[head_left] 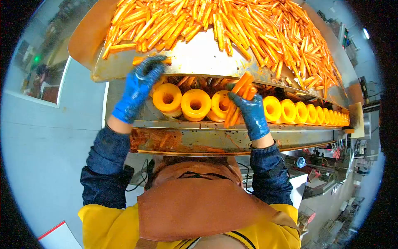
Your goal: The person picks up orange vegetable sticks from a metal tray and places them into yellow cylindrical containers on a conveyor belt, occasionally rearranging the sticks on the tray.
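Note:
My left hand (141, 85), in a blue glove, is at the front left lip of the metal tray. Its fingers are curled on an orange oily stick (167, 61), whose ends show on both sides of them. My right hand (251, 110), also gloved in blue, grips a bundle of orange sticks (242, 83), tilted over the row of yellow cups. Each yellow cup (195, 104) is round with a hole in its middle. The bundle and my right hand partly cover a yellow cup (219, 103) and hide the part of the row behind them.
A large heap of orange sticks (174, 25) covers much of the metal tray (201, 46) above the cups. A stained metal trough (195, 139) runs along the near side, close to my brown apron (195, 207). Further right stands other equipment (323, 166).

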`<state>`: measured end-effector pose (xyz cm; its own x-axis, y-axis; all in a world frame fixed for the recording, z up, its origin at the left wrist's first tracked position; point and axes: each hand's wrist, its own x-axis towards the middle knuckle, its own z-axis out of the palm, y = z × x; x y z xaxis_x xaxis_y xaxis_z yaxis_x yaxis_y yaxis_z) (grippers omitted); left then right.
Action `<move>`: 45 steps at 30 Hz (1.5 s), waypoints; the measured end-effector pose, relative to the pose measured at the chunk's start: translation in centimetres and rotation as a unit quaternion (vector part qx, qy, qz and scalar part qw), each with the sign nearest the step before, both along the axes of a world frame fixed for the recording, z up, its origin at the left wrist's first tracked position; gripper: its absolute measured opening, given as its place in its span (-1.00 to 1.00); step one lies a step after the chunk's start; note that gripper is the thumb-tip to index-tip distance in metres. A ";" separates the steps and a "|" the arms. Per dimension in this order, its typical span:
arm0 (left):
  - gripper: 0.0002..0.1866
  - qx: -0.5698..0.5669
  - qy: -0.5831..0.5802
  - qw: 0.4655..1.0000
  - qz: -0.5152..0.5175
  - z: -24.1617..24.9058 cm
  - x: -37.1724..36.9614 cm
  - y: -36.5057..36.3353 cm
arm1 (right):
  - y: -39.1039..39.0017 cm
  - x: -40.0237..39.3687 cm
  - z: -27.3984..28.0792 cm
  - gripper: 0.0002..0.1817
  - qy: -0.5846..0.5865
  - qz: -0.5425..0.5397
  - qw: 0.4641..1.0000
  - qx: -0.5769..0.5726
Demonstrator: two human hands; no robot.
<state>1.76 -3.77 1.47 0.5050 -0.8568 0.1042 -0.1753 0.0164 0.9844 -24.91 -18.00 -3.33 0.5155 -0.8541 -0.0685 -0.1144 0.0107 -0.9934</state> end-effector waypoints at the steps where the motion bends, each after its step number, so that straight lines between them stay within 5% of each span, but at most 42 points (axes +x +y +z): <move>1: -0.71 -0.002 -0.076 0.997 0.034 -0.6 1.9 -0.4 | 0.0 -0.3 0.0 -0.78 0.003 -0.001 1.000 -0.003; 3: -0.74 -0.006 -0.148 0.986 0.070 -2.1 5.1 -1.3 | 0.1 -0.9 0.0 -0.77 0.134 0.002 0.976 -0.170; 5: -0.76 -0.018 -0.373 0.919 0.129 -3.0 7.2 -1.9 | -0.1 -1.2 -0.5 -0.78 0.163 -0.030 0.969 -0.181; 9: -0.74 0.044 -0.453 0.876 0.159 -4.9 7.9 -2.8 | 1.1 0.6 1.6 -0.79 0.054 -0.134 0.982 -0.118; 11: -0.72 0.052 -0.424 0.890 0.157 -4.9 7.6 -2.9 | 1.5 2.1 1.7 -0.76 -0.001 -0.098 0.983 -0.156; 12: -0.72 0.070 -0.430 0.886 0.158 -4.9 7.6 -2.9 | 0.9 2.1 1.3 -0.70 0.118 -0.052 0.964 -0.234; 16: -0.74 0.070 -0.453 0.873 0.164 -4.7 7.5 -2.9 | 1.4 1.1 2.6 -0.70 0.272 0.045 0.938 -0.211; 21: -0.76 0.075 -0.465 0.864 0.180 -4.7 7.2 -3.0 | 0.6 -0.5 2.2 -0.71 0.327 0.063 0.914 -0.233; 23: -0.76 0.078 -0.474 0.858 0.183 -4.6 7.0 -3.0 | 0.7 -0.2 1.4 -0.69 0.338 0.035 0.835 -0.432; 27: -0.74 0.083 -0.458 0.870 0.161 -4.6 7.3 -2.8 | 0.0 0.4 1.1 -0.63 0.356 0.068 0.807 -0.467; 29: -0.78 0.071 -0.473 0.861 0.171 -4.9 7.6 -2.9 | -0.2 -0.3 1.6 -0.67 0.342 0.049 0.811 -0.472; 31: -0.76 0.058 -0.462 0.867 0.177 -5.1 7.4 -3.0 | -0.9 -1.9 0.8 -0.74 0.148 -0.066 0.954 -0.252; 33: -0.73 0.076 -0.418 0.895 0.137 -4.6 7.4 -2.9 | -1.3 -3.8 1.3 -0.82 0.030 -0.143 0.989 -0.015; 37: -0.67 0.015 -0.408 0.912 -0.033 -2.2 8.4 -2.9 | -3.1 -7.4 -0.6 -0.75 0.160 -0.061 0.982 -0.077; 39: -0.63 0.136 -0.465 0.863 -0.140 -0.1 8.4 -2.7 | -3.3 -8.0 -1.0 -0.66 0.100 -0.170 0.970 -0.143; 41: -0.61 0.169 -0.460 0.858 -0.155 0.3 8.0 -3.4 | -1.8 -6.5 2.3 -0.71 -0.009 -0.211 0.973 -0.092; 43: -0.60 0.168 -0.563 0.794 -0.158 0.3 7.5 -4.3 | -1.5 -4.7 2.3 -0.74 -0.058 -0.273 0.953 -0.116; 45: -0.62 0.178 -0.530 0.813 -0.161 0.7 6.2 -4.9 | -1.2 -3.5 2.7 -0.76 0.044 -0.227 0.939 -0.254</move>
